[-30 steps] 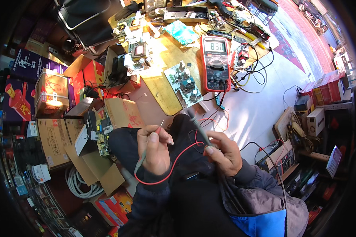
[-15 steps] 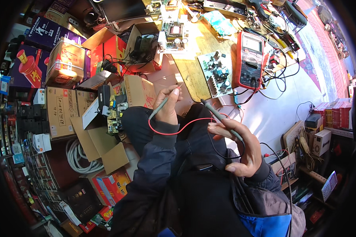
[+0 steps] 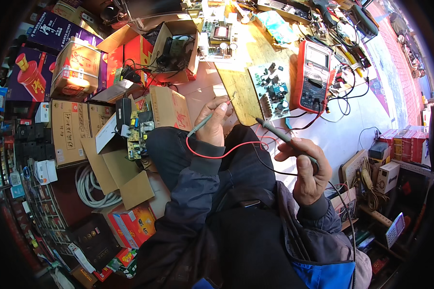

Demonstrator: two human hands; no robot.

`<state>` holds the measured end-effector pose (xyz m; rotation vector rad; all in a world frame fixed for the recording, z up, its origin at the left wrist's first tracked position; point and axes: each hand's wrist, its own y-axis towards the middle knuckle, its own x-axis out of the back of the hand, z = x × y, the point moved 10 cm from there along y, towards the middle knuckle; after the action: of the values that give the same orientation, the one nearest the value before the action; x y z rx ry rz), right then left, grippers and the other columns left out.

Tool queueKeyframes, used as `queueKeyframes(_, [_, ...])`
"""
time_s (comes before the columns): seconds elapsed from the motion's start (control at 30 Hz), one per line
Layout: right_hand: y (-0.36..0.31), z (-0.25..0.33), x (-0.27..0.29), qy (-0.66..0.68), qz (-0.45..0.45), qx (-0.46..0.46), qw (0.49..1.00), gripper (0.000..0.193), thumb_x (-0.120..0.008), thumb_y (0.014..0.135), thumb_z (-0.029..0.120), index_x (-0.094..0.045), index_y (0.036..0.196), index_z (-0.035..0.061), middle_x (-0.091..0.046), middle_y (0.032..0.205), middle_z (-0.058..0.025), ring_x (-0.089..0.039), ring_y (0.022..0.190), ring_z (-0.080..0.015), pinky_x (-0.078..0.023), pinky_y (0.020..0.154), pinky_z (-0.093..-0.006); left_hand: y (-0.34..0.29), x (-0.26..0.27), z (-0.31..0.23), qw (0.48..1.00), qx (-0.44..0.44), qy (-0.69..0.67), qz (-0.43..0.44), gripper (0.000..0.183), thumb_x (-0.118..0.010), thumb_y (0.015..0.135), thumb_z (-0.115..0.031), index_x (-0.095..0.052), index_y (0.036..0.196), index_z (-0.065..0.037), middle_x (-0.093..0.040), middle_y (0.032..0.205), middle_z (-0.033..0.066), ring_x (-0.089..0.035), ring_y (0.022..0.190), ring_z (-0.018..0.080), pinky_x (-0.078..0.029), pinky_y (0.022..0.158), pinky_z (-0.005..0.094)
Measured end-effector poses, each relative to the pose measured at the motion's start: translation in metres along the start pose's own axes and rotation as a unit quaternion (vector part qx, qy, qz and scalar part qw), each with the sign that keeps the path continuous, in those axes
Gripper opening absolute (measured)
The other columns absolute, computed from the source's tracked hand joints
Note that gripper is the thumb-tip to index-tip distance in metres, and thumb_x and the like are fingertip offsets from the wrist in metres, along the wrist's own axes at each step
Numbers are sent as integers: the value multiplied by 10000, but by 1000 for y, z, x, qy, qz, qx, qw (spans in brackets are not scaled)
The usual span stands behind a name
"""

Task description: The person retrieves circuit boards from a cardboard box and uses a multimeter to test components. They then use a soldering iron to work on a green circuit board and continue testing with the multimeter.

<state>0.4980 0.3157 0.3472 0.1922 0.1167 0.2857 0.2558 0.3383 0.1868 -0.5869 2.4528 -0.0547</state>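
My left hand [image 3: 213,124] is closed on a grey test probe [image 3: 199,126] with a red lead. At its fingertips a tiny thing with a thin wire end pokes out, too small to name. My right hand [image 3: 309,169] grips a second grey test probe [image 3: 277,131] with a black lead between thumb and fingers. That probe's dark end points up and left, apart from the board. Beyond it a circuit board [image 3: 262,85] with black parts lies at the wooden board's edge. Beside it rests a red-framed multimeter [image 3: 315,77], with leads at its lower end.
A wooden board [image 3: 236,79] holds another circuit board [image 3: 220,39] and a blue packet [image 3: 276,26]. Open cardboard boxes [image 3: 123,176] and a yellowish circuit board [image 3: 136,139] stand on my left. A coil of white cable [image 3: 89,190] lies behind them. Loose wires and tools crowd the far right.
My right hand has turned and closed its fingers round the black-lead probe, which it held loosely before. My left hand has moved a little to the right, and the view has shifted slightly.
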Motion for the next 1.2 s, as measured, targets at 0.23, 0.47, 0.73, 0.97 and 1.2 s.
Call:
queueKeyframes(0.23, [4, -34, -8, 116, 12, -120, 986, 407, -655, 959, 146, -594, 1296, -74, -660, 1221, -198, -688, 1051, -237, -553, 903, -357, 1, -1, 14, 993, 69, -98, 10, 229, -689, 963, -163, -670, 1128, -5, -686, 1202, 142, -619, 1179, 262, -464, 1079, 445])
queueKeyframes(0.47, [1, -70, -14, 98, -26, -211, 972, 171, -605, 1026, 48, -592, 1176, -33, -685, 1038, -136, -721, 806, -180, -580, 699, -288, 1, -1, 19, 989, 84, -123, -1, 232, -701, 956, -180, -692, 1102, 0, -689, 1214, 156, -604, 1223, 289, -433, 1117, 460])
queueKeyframes(0.73, [15, -85, -28, -93, -8, -180, 979, 331, -547, 1047, 18, -559, 1377, 3, -675, 1037, -116, -700, 696, -134, -547, 591, -241, 2, 3, 25, 988, 85, -131, -4, 251, -674, 980, -193, -676, 1138, 2, -681, 1230, 165, -617, 1188, 294, -468, 1068, 439])
queueKeyframes(0.97, [22, -96, -35, -135, -9, -171, 976, 323, -558, 1027, -2, -606, 1347, -11, -669, 969, -107, -687, 660, -131, -540, 572, -245, 1, 2, 25, 984, 94, -151, -5, 241, -650, 997, -187, -693, 1137, 4, -678, 1254, 155, -595, 1239, 284, -431, 1114, 437])
queueKeyframes(1.2, [23, -100, -35, -125, -19, -194, 973, 333, -587, 996, -12, -622, 1327, -25, -649, 950, -110, -688, 646, -150, -538, 578, -269, 4, 5, 29, 989, 77, -127, -9, 337, -699, 967, -260, -639, 1166, 5, -670, 1236, 165, -618, 1179, 282, -465, 1074, 441])
